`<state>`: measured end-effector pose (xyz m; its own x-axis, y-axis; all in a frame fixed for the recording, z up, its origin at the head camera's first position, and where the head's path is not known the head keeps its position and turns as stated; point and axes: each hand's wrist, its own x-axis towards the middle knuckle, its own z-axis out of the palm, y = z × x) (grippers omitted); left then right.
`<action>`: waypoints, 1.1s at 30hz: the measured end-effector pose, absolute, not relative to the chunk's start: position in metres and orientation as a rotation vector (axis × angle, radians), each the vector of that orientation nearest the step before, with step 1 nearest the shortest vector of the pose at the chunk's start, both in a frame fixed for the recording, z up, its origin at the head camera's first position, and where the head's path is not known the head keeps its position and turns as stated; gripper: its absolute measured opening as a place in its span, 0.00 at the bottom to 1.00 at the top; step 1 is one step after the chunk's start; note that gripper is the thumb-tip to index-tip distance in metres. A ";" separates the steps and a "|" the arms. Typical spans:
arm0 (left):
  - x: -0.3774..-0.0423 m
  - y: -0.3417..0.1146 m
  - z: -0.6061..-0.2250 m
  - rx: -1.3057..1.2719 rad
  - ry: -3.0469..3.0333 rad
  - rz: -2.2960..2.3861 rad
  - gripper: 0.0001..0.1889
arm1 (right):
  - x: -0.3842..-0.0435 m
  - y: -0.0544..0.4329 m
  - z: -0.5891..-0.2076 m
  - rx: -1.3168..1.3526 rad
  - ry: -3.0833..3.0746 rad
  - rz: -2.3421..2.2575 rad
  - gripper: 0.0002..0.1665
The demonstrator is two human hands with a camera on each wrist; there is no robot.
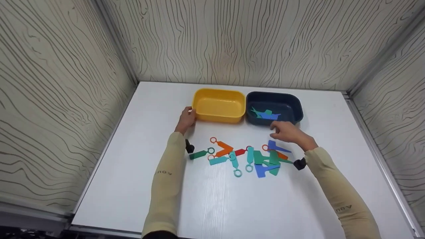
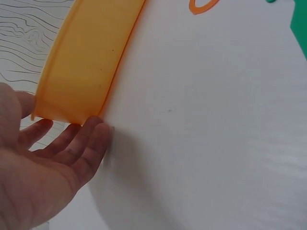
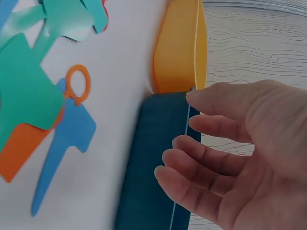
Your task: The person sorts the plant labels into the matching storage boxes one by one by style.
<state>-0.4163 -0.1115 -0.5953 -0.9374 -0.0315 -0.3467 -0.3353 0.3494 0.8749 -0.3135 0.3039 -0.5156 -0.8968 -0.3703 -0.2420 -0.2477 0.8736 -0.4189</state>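
My left hand (image 1: 186,119) rests its fingers against the left end of a yellow box (image 1: 219,117); the left wrist view shows the fingertips on the outer wall and the thumb by the rim. Over the near rim of a dark blue box (image 1: 292,114) hovers my right hand (image 1: 286,131), fingers loosely bent, nothing between them. Inside that box lie several green and blue T-shaped plant labels (image 1: 269,116). Nearest the right hand on the table are a blue T-shaped label (image 3: 72,139) and an orange ring-ended tag (image 3: 79,85), partly covered by green labels (image 3: 33,91).
Ring-ended tags spread across the table's middle: a dark green tag (image 1: 199,154), orange tags (image 1: 224,149), a red tag (image 1: 239,152) and turquoise tags (image 1: 250,156). Another blue label (image 1: 261,170) lies at the near side. Wood-patterned walls (image 1: 225,46) enclose the white table (image 1: 215,205).
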 end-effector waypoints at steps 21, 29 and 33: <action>-0.414 -0.111 -0.592 -0.327 2.328 1.620 0.27 | -0.267 0.310 -0.559 -0.367 2.579 -0.584 0.22; -0.413 -0.113 -0.594 -0.281 2.334 1.645 0.27 | -0.258 0.309 -0.571 -0.361 2.607 -0.534 0.28; -0.412 -0.113 -0.594 -0.282 2.332 1.649 0.27 | -0.257 0.309 -0.575 -0.356 2.618 -0.531 0.32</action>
<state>-0.4123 -0.1132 -0.5940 -0.9443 -0.0027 -0.3291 -0.3112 0.3327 0.8902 -0.2572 0.3092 -0.5752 -0.8685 -0.3294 -0.3704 -0.1589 0.8929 -0.4213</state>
